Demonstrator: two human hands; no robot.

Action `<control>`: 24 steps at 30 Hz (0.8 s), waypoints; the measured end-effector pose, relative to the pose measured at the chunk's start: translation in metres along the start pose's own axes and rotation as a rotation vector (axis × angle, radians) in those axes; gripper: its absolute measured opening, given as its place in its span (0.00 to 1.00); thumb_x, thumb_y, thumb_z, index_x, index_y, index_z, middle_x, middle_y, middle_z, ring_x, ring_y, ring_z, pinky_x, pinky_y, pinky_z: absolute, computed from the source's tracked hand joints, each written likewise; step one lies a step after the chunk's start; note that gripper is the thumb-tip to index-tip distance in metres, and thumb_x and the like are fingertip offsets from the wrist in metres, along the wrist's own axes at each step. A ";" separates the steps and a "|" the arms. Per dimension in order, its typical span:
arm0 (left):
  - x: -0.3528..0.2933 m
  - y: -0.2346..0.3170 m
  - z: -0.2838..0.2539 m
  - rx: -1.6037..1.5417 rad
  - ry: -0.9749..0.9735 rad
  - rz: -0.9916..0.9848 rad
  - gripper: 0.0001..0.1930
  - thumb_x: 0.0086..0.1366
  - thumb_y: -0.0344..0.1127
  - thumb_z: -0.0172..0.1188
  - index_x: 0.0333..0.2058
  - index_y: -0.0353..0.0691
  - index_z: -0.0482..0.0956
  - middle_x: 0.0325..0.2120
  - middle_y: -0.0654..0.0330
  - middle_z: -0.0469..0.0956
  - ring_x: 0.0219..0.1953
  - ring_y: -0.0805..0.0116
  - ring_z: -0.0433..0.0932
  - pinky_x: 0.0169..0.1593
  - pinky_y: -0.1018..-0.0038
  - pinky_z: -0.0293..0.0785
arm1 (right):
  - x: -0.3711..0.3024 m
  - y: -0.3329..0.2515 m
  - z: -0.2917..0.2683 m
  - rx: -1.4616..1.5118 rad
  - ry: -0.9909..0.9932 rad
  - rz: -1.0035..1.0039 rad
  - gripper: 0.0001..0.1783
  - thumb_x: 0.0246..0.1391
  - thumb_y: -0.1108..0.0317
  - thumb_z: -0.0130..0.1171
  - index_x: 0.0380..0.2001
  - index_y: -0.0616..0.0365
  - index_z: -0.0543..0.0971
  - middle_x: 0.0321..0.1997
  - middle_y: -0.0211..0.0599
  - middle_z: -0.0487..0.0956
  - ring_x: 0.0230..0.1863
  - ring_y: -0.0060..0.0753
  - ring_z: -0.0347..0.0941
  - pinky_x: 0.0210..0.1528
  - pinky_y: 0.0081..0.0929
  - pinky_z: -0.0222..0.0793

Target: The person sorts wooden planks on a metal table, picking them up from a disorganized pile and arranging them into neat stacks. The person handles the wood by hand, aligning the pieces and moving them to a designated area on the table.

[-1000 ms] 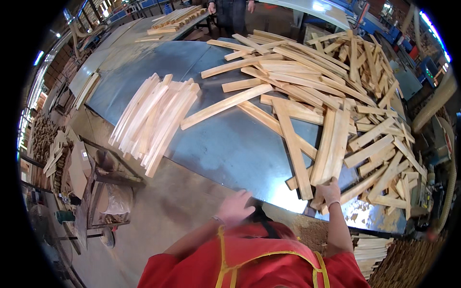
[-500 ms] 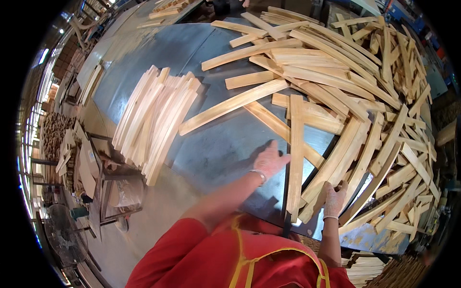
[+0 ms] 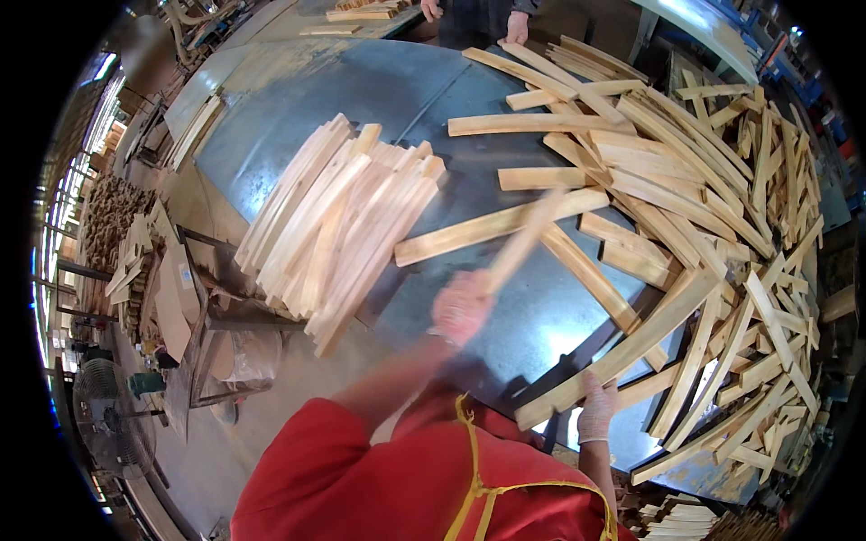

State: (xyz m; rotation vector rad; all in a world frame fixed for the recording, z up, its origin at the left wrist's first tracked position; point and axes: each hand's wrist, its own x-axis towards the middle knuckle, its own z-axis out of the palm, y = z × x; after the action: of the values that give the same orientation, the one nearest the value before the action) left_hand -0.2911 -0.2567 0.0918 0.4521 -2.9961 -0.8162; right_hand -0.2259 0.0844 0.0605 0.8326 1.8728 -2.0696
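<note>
My left hand (image 3: 462,308), in a thin light glove, is closed around a short wooden slat (image 3: 528,239) that tilts up and away, blurred by motion. Under it is the metal tabletop (image 3: 397,293). Lower right, my gloved right hand (image 3: 596,410) grips a long curved wooden slat (image 3: 631,350) near its close end; the far end reaches the loose slats. To the left of my left hand lies a neat pile of pale slats (image 3: 347,221), with one slat crosswise on top. Another loose slat (image 3: 487,227) rests on the table beyond my left hand.
A large jumbled heap of curved slats (image 3: 695,171) covers the right side of the table. At the far edge a person's hand (image 3: 517,29) rests near the slat ends. On the left stand a metal-framed stand (image 3: 244,323) and a floor fan (image 3: 101,406).
My left hand has lifted a short slat and moved left toward the neat pile. My right hand now holds a curved slat raised from the heap. A co-worker's hands have come into view.
</note>
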 end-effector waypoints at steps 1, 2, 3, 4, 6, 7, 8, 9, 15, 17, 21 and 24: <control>0.002 -0.045 -0.014 0.138 0.167 0.030 0.19 0.62 0.41 0.67 0.51 0.44 0.81 0.44 0.51 0.82 0.44 0.47 0.83 0.45 0.54 0.82 | -0.008 0.011 0.012 -0.047 -0.010 0.008 0.21 0.63 0.66 0.70 0.55 0.59 0.77 0.44 0.33 0.82 0.39 0.27 0.80 0.39 0.29 0.78; 0.007 -0.081 -0.035 0.268 0.198 0.047 0.20 0.61 0.39 0.66 0.52 0.45 0.81 0.45 0.53 0.82 0.44 0.51 0.83 0.43 0.55 0.81 | -0.018 0.019 0.030 -0.036 -0.025 -0.068 0.17 0.63 0.66 0.69 0.52 0.57 0.78 0.39 0.31 0.84 0.31 0.24 0.78 0.28 0.24 0.72; 0.013 -0.117 -0.057 0.397 0.234 0.061 0.21 0.59 0.38 0.65 0.52 0.46 0.81 0.46 0.55 0.82 0.44 0.54 0.84 0.42 0.55 0.80 | -0.030 0.019 0.050 -0.035 -0.053 -0.069 0.17 0.63 0.67 0.69 0.52 0.58 0.78 0.40 0.32 0.84 0.34 0.25 0.79 0.32 0.25 0.75; 0.008 -0.161 -0.056 0.609 0.318 -0.041 0.25 0.59 0.39 0.65 0.57 0.44 0.79 0.54 0.55 0.79 0.53 0.54 0.80 0.49 0.49 0.77 | -0.040 0.017 0.070 -0.040 -0.092 -0.067 0.17 0.62 0.69 0.69 0.52 0.59 0.78 0.41 0.33 0.84 0.36 0.25 0.80 0.36 0.26 0.77; 0.016 -0.168 -0.074 0.608 0.356 0.066 0.33 0.60 0.41 0.65 0.65 0.42 0.73 0.64 0.53 0.71 0.66 0.50 0.70 0.63 0.47 0.68 | -0.048 0.011 0.102 -0.123 -0.139 -0.042 0.17 0.61 0.71 0.68 0.52 0.61 0.80 0.44 0.33 0.85 0.41 0.27 0.82 0.43 0.29 0.80; 0.022 -0.166 -0.075 0.613 0.352 0.166 0.35 0.60 0.41 0.65 0.66 0.42 0.71 0.65 0.53 0.70 0.68 0.48 0.67 0.66 0.48 0.66 | -0.051 0.008 0.119 -0.140 -0.175 -0.030 0.17 0.61 0.71 0.68 0.52 0.61 0.80 0.44 0.33 0.85 0.41 0.26 0.82 0.43 0.29 0.80; 0.027 -0.158 -0.074 0.611 0.349 0.278 0.37 0.60 0.42 0.66 0.68 0.41 0.69 0.67 0.52 0.68 0.70 0.47 0.65 0.68 0.49 0.65 | -0.053 0.007 0.133 -0.152 -0.199 -0.020 0.17 0.61 0.72 0.68 0.53 0.61 0.81 0.45 0.32 0.85 0.41 0.26 0.82 0.43 0.28 0.80; 0.026 -0.130 -0.072 0.501 0.232 0.357 0.33 0.66 0.42 0.62 0.68 0.38 0.70 0.65 0.49 0.70 0.70 0.47 0.66 0.72 0.52 0.63 | -0.052 0.003 0.148 -0.151 -0.202 0.020 0.17 0.62 0.71 0.68 0.53 0.61 0.81 0.45 0.32 0.86 0.41 0.26 0.82 0.44 0.28 0.80; 0.090 -0.123 -0.027 0.364 -0.055 0.300 0.44 0.62 0.54 0.69 0.71 0.38 0.65 0.62 0.49 0.73 0.66 0.47 0.71 0.69 0.53 0.67 | -0.036 -0.003 0.190 -0.403 -0.194 -0.031 0.23 0.62 0.65 0.68 0.59 0.58 0.81 0.45 0.35 0.86 0.46 0.31 0.81 0.52 0.34 0.77; 0.108 -0.131 -0.023 0.371 -0.074 0.321 0.42 0.62 0.52 0.68 0.70 0.38 0.66 0.56 0.50 0.77 0.60 0.48 0.76 0.64 0.56 0.72 | -0.028 -0.001 0.178 -0.282 -0.144 -0.046 0.24 0.62 0.63 0.69 0.59 0.59 0.81 0.45 0.37 0.86 0.46 0.32 0.81 0.51 0.34 0.77; 0.113 -0.123 -0.062 -0.140 -0.659 0.197 0.33 0.66 0.48 0.67 0.65 0.36 0.73 0.46 0.55 0.82 0.46 0.60 0.80 0.53 0.66 0.78 | -0.015 0.001 0.156 -0.250 -0.068 0.001 0.23 0.62 0.61 0.69 0.57 0.60 0.80 0.45 0.42 0.87 0.45 0.38 0.83 0.50 0.37 0.77; 0.061 -0.174 -0.061 -0.493 -0.863 -0.028 0.22 0.70 0.41 0.66 0.57 0.36 0.79 0.36 0.61 0.81 0.38 0.71 0.78 0.44 0.72 0.78 | -0.018 0.005 0.179 -0.437 -0.117 0.043 0.25 0.61 0.55 0.68 0.55 0.60 0.80 0.47 0.49 0.87 0.47 0.45 0.85 0.52 0.41 0.78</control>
State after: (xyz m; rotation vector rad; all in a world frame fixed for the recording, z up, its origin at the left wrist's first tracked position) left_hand -0.2970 -0.4469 0.0537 0.1302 -3.2369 -2.1435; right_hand -0.2537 -0.0932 0.0701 0.6193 2.1041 -1.5541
